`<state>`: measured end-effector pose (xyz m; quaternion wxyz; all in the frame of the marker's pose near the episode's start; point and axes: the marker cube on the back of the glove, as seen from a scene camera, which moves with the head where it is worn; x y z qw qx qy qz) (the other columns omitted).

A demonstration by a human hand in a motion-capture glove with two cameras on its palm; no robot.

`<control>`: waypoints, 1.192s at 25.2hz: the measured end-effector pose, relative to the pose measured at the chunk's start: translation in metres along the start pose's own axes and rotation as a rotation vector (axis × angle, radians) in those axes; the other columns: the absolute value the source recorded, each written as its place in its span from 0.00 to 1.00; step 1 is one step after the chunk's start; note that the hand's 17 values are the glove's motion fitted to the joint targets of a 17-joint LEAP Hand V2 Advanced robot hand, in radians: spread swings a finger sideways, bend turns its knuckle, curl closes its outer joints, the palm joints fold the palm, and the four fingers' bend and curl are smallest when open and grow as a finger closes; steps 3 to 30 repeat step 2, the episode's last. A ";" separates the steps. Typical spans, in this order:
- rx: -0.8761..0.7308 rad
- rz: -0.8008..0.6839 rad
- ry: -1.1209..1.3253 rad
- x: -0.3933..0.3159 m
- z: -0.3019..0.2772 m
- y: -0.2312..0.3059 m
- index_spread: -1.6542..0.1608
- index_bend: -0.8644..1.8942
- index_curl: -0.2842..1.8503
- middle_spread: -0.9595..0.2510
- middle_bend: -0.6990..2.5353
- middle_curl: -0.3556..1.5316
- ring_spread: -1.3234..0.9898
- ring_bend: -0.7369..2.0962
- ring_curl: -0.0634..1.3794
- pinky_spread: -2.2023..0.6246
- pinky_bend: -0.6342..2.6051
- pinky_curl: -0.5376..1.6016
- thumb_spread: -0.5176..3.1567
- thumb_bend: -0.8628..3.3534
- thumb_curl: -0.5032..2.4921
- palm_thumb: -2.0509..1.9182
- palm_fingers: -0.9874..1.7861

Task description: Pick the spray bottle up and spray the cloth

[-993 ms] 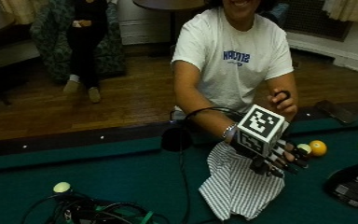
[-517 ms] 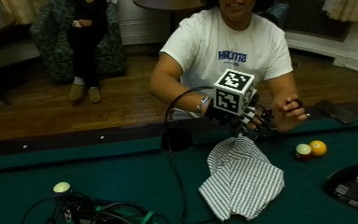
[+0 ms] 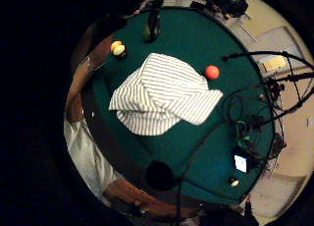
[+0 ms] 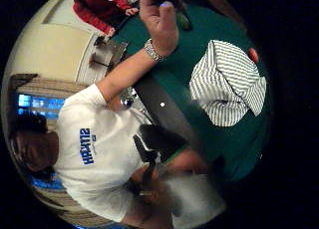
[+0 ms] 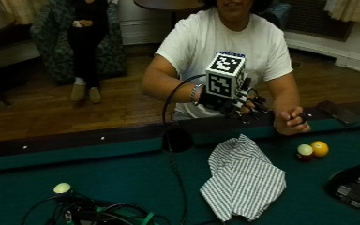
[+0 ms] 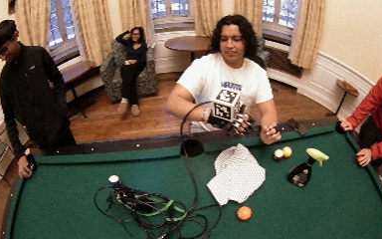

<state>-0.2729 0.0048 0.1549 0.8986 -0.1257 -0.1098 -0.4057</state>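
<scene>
Nothing done yet: dark spray bottle with green trigger point(image 5: 358, 180) stands untouched, lower right.
Gloved right hand point(image 5: 236, 101) hovers above striped cloth point(image 5: 242, 178), fingers point(image 5: 253, 105) loosely curled, empty.

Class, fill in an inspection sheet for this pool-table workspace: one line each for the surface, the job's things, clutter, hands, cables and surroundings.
Surface: green pool table, dark rail at the person's side.
Job's things: striped cloth lies crumpled on the felt; spray bottle, dark with a green head, stands upright apart from the cloth, untouched.
Clutter: white-and-dark ball touching yellow ball; orange ball; pale ball.
Hands: gloved right hand raised above the rail, holding nothing; bare hand rests on the rail.
Cables: tangled bundle on the felt.
Surroundings: wooden floor, armchair, round table, curtained windows.
</scene>
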 end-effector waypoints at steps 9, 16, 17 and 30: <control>0.002 -0.002 0.003 -0.001 -0.001 0.001 0.65 0.37 0.29 0.67 0.27 0.34 0.51 0.37 0.26 0.84 0.29 0.41 0.39 0.20 0.29 0.60 0.47; 0.002 -0.002 0.003 -0.001 -0.001 0.001 0.65 0.37 0.29 0.67 0.27 0.34 0.51 0.37 0.26 0.84 0.29 0.41 0.39 0.20 0.29 0.60 0.47; 0.002 -0.002 0.003 -0.001 -0.001 0.001 0.65 0.37 0.29 0.67 0.27 0.34 0.51 0.37 0.26 0.84 0.29 0.41 0.39 0.20 0.29 0.60 0.47; 0.002 -0.002 0.003 -0.001 -0.001 0.001 0.65 0.37 0.29 0.67 0.27 0.34 0.51 0.37 0.26 0.84 0.29 0.41 0.39 0.20 0.29 0.60 0.47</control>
